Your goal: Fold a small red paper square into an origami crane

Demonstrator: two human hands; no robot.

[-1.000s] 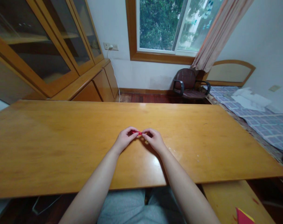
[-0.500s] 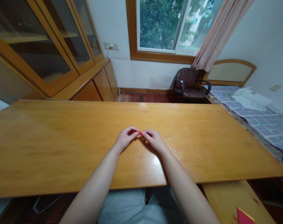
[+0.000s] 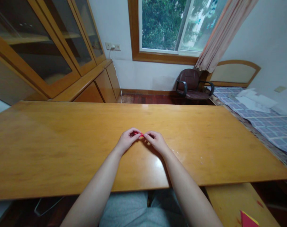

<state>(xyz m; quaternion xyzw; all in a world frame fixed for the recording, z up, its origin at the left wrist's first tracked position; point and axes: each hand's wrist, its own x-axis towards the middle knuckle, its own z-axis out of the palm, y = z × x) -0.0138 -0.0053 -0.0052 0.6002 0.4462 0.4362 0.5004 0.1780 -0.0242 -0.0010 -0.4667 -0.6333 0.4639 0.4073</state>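
Note:
Between my two hands is a small, narrow red piece (image 3: 141, 135), perhaps folded paper; its exact kind is too small to make out. My left hand (image 3: 129, 138) pinches its left end between thumb and fingers. At the other end, the thumb and fingers of my right hand (image 3: 155, 140) are closed on it. Both hands are just above the wooden table (image 3: 70, 148), near its middle, with fingertips almost meeting. My fingers cover most of the red piece.
Red and yellow paper (image 3: 248, 219) lies on a lower wooden surface (image 3: 228, 201) at bottom right. Small clear scraps (image 3: 201, 160) lie on the table right of my hands. Beyond the table stand a glass-door cabinet (image 3: 86, 80), an armchair (image 3: 189, 80) and a bed (image 3: 263, 116).

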